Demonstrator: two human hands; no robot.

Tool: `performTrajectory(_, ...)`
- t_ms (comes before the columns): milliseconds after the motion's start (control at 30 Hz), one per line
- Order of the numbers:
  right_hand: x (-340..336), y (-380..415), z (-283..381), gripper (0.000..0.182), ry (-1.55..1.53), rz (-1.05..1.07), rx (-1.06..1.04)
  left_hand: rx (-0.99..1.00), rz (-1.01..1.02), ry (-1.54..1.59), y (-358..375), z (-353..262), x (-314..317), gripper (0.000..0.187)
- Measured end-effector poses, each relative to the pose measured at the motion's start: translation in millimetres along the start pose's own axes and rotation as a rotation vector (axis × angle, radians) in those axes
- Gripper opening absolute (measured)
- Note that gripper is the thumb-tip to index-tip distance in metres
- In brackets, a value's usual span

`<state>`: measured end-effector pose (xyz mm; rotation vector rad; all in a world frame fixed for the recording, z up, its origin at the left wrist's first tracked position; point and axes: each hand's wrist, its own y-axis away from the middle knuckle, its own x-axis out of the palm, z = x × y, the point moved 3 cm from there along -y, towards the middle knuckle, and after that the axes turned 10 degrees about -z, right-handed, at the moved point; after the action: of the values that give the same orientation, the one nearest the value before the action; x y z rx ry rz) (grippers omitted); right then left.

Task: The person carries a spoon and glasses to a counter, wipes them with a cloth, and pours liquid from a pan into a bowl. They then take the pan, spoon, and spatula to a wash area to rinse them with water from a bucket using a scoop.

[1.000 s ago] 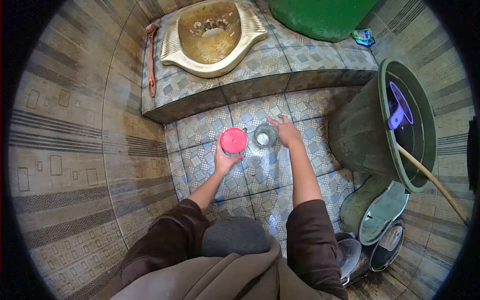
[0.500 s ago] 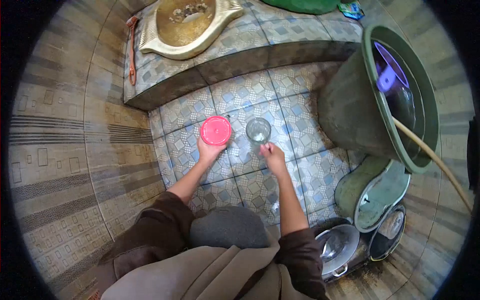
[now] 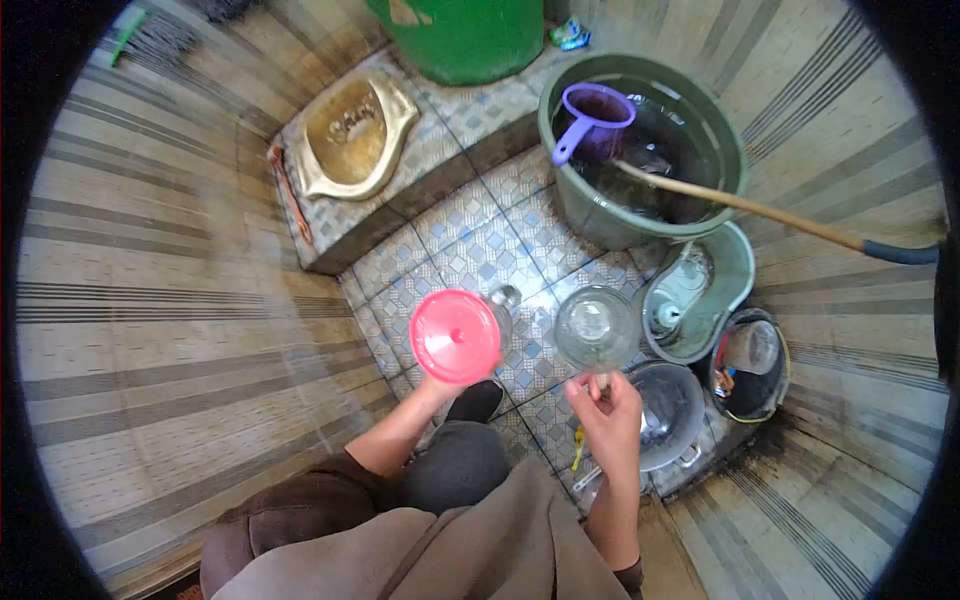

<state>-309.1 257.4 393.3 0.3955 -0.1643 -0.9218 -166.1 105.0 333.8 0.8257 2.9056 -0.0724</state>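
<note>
My left hand [image 3: 440,390] is closed around a clear container, mostly hidden under its round pink lid [image 3: 455,337]. A see-through part of its body shows at the lid's right side, beside a small shiny round piece [image 3: 505,296] whose kind I cannot make out. My right hand [image 3: 607,410] grips a clear mug [image 3: 597,328] at its near side, apparently by a handle. The mug's round opening faces up, and the two vessels are held apart above the tiled floor [image 3: 480,245].
A green tub [image 3: 590,222] of water, with a purple dipper [image 3: 598,107] and a hose [image 3: 740,203], stands ahead right. Below it sit a green basin [image 3: 738,262], a black bucket [image 3: 765,400] and a metal pan [image 3: 668,410]. A squat toilet [image 3: 310,160] occupies the raised ledge.
Both vessels have come up nearer the camera, and the right hand has moved rightward with the mug. The view has turned right, bringing more of the tub and green barrel into sight.
</note>
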Motion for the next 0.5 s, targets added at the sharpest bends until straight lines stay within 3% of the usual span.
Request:
performTrajectory(33, -1.5, 16.4, 30.8, 0.029, 0.007, -0.004, -0.006, 0.04, -0.011, -0.008, 6.5, -31.6, 0.9, 0.078)
performTrajectory(67, -0.3, 32.8, 63.4, 0.029, -0.108, -0.011, 0.008, -0.088, -0.026, 0.065, 12.7, -52.0, -3.3, 0.078)
performTrajectory(100, 2.6, 48.9, 98.0, 0.028, -0.222, -0.017, 0.018, -0.081, -0.028, 0.081, 12.0, -85.9, -5.9, 0.078)
performTrajectory(167, 16.1, 80.4, 163.7, 0.031, -0.249, -0.025, 0.022, 0.224, -0.072, 0.032, 6.5, -169.0, -15.1, 0.074)
performTrajectory(267, 42.1, 116.0, 238.1, 0.039, -0.064, -0.138, -0.141, 0.285, -0.101, 0.011, 2.8, -276.7, -39.2, 0.066)
performTrajectory(367, 66.9, 156.4, 306.3, 0.034, 0.18, -0.154, -0.176, 0.305, -0.153, -0.057, 9.6, -337.3, -69.6, 0.064)
performTrajectory(433, 78.4, 173.7, 340.7, 0.036, 0.148, -0.188, -0.224, 0.332, -0.134, -0.099, 8.8, -379.5, -87.0, 0.064)
performTrajectory(500, 81.0, 187.3, 354.2, 0.037, -0.189, -0.165, -0.249, 0.416, -0.189, -0.074, 13.7, -409.4, -106.2, 0.066)
